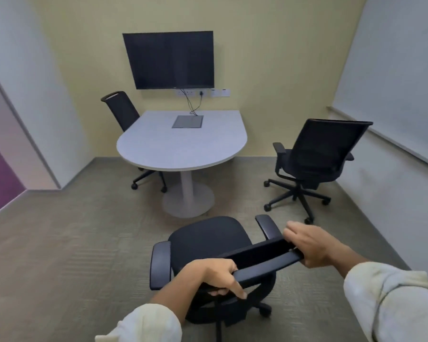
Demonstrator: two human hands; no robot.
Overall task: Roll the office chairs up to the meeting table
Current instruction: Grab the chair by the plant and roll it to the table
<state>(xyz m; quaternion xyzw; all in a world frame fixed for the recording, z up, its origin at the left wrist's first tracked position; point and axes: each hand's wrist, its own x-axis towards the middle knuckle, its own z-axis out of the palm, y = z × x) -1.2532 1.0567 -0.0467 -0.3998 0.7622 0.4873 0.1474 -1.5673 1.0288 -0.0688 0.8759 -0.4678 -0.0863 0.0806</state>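
Your left hand [216, 276] is closed over the left end of the nearest chair's [208, 243] top rail [262, 259], fingers curled over the front edge and thumb along the near side. Your right hand [311, 244] is wrapped around the rail's right end, fingers over the top. Both cream sleeves [391, 299] are pushed back from the wrists.

This chair stands on the carpet [72, 243] just ahead of you, seat facing the meeting table [181, 141] — a clear strip of floor separates the two. Its casters are only partly visible beneath the seat.

A second chair [316, 156] stands to the right, well apart from the table edge, backrest angled towards you. The third chair [122, 111] sits at the table's far left side (seat hidden by the tabletop). A grey panel [187, 121] is set in the tabletop — cables run from there up towards the wall-mounted screen [169, 59].
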